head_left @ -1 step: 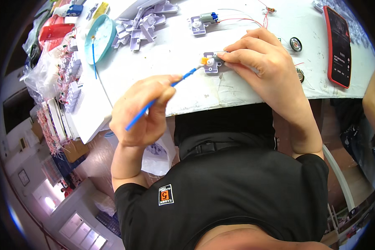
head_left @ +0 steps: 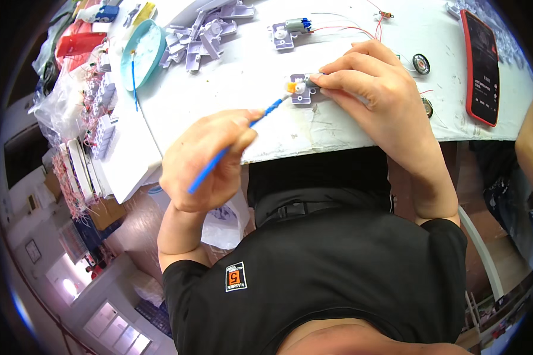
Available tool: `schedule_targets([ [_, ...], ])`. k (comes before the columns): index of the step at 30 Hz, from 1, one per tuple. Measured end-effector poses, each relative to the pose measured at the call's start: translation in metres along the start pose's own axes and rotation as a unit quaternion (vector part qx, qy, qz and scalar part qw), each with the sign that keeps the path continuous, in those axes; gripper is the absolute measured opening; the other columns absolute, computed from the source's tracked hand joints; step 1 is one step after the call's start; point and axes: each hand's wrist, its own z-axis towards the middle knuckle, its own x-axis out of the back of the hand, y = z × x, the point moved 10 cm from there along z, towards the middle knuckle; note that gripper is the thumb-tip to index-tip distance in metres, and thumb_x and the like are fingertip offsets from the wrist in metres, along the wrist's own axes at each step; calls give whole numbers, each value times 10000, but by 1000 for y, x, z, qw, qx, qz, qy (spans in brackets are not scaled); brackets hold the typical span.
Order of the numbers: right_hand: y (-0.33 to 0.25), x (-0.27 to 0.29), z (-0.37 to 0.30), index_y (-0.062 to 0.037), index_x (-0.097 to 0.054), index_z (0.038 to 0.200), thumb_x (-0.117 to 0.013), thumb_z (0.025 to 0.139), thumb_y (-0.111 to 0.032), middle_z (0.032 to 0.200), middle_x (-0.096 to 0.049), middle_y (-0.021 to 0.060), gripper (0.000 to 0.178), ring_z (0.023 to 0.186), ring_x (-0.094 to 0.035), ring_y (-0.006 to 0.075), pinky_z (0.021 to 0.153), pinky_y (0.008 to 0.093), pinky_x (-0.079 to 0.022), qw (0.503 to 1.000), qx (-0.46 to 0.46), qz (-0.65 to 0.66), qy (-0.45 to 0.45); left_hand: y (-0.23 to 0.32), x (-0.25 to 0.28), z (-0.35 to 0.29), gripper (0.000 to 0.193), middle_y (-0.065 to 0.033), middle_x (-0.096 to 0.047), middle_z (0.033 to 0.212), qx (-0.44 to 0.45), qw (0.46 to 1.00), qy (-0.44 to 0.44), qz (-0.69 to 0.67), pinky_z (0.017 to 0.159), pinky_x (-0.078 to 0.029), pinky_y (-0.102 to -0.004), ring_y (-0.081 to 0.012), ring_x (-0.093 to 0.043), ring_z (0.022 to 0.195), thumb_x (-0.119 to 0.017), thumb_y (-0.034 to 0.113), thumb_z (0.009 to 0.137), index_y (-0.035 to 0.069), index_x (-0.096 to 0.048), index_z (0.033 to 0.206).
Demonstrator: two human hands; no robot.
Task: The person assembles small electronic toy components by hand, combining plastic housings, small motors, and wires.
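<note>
My left hand (head_left: 204,157) is closed around a blue-handled brush (head_left: 267,111). Its orange bristle tip touches a white gear in a small lilac plastic housing (head_left: 300,97), which lies on the white table. The thumb and fingers of my right hand (head_left: 370,83) pinch the silvery motor (head_left: 310,83) at the housing's right side, partly hiding it. Farther back stands a similar lilac housing (head_left: 282,39) fitted with a motor (head_left: 298,24), its blue end trailing red and white wires.
Loose lilac housings (head_left: 210,38) are heaped at the far left, beside a turquoise dish (head_left: 158,50) of whitish paste with another blue brush (head_left: 134,80) in it. Small round speakers (head_left: 420,63) and a red-cased phone (head_left: 481,68) lie rightward. A person's arm (head_left: 532,139) shows at far right.
My left hand and the brush handle have shifted slightly right and toward me, with the bristles still at the gear. My right hand stays where it was.
</note>
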Motion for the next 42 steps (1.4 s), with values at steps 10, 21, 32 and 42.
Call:
schedule_targets([
  [10, -1, 1, 0, -42, -769, 952, -791, 781, -36, 949, -739, 40, 173, 972, -633, 237, 851, 347, -527, 1000, 3, -6, -2, -2, 12, 15, 156, -173, -742, 878, 37, 999, 28, 5, 716, -603, -342, -295, -753, 788, -717, -74, 909, -44, -651, 1047],
  [21, -1, 1, 1, -51, -769, 912, -782, 791, -84, 927, -731, 22, 126, 956, -635, 233, 865, 359, -525, 1000, 7, -14, 3, 2, -26, 66, 93, -159, -744, 990, 4, 991, -108, 73, 804, -632, -311, -204, -749, 887, -666, -51, 961, -104, -651, 1036],
  [32, 1, 3, -1, -76, -785, 877, -775, 786, -115, 867, -712, 1, 99, 930, -639, 211, 860, 355, -528, 1000, 1, -14, 25, 33, -36, 44, 232, -193, -743, 903, -155, 973, -165, 47, 705, -618, -370, -322, -755, 810, -765, -55, 855, -67, -650, 1057],
  [42, -1, 1, -1, -47, -774, 961, -797, 760, -42, 937, -739, 44, 203, 964, -640, 247, 854, 354, -532, 1000, 6, -11, 4, 39, -30, 17, 312, -225, -744, 999, -179, 961, -201, 60, 714, -631, -401, -370, -758, 897, -782, 20, 842, -58, -618, 1096],
])
